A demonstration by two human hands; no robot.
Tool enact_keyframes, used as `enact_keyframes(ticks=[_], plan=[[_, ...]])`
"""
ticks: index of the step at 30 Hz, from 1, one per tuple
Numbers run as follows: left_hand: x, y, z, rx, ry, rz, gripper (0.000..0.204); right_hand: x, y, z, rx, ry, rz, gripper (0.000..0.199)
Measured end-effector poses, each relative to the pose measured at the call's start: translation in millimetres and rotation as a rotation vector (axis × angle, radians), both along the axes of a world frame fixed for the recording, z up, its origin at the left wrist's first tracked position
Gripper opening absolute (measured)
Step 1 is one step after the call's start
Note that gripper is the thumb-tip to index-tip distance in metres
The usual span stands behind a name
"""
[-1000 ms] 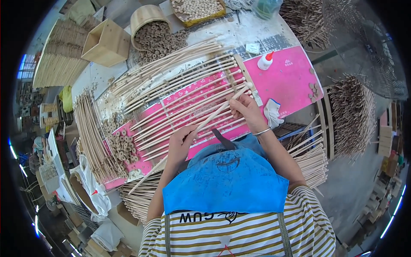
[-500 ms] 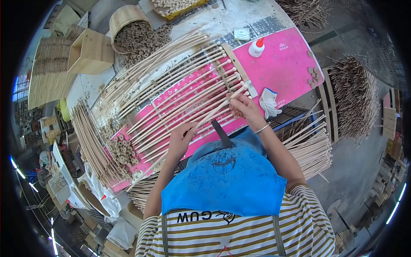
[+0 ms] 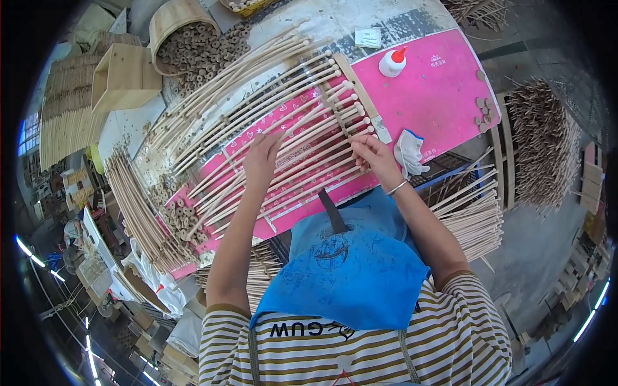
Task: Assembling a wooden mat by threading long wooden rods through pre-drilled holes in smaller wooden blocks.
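Observation:
Long thin wooden rods [image 3: 257, 160] with ball-shaped ends lie side by side across a slotted wooden rack [image 3: 335, 109] on the pink-covered table. My left hand [image 3: 262, 157] reaches over their middle, fingers closed on one wooden rod [image 3: 308, 117] that slants up toward the balls. My right hand [image 3: 375, 158], a bracelet at its wrist, hovers by the near ball ends at the rack's right side. Its thumb and fingers are curled together; whatever they hold, if anything, is too small to tell.
A white glue bottle [image 3: 392, 63] with a red cap and a white glove [image 3: 410, 153] lie to the right. Small wooden rings [image 3: 183, 222] are heaped at left, more spilling from a wooden tub [image 3: 168, 22]. Bundled rods [image 3: 473, 225] stand by my right elbow.
My left hand has moved up and away from me over the rods, with a rod in its fingers. The right hand has lost the rod it held and stays near the ball ends.

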State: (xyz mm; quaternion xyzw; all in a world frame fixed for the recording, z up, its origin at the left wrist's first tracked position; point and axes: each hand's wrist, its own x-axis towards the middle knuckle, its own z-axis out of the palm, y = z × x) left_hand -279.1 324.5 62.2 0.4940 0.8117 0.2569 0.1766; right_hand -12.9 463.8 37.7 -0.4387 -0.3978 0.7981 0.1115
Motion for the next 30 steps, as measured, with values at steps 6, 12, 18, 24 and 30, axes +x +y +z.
enact_keyframes(ticks=[6,12,18,24,30], plan=[[-18.3,21.1,-47.0,-0.027,0.134,-0.022,0.019,-5.0,-6.3,-3.9,0.003,-0.062,-0.017,0.031],[-28.0,23.9,-70.6,-0.033,0.149,-0.048,0.021,-17.6,-17.9,-1.0,-0.023,-0.100,-0.012,0.028],[-29.6,22.4,-70.1,-0.085,0.109,-0.038,0.023,-40.9,4.6,-17.6,0.525,-0.156,0.028,0.028],[-30.2,19.2,-69.8,-0.068,0.118,-0.039,0.023,-88.8,60.8,-19.3,1.108,-0.451,0.246,0.035],[-26.7,22.6,-67.5,-0.093,0.085,-0.037,0.022,-99.0,76.6,-42.5,1.381,-0.465,0.438,0.036]])
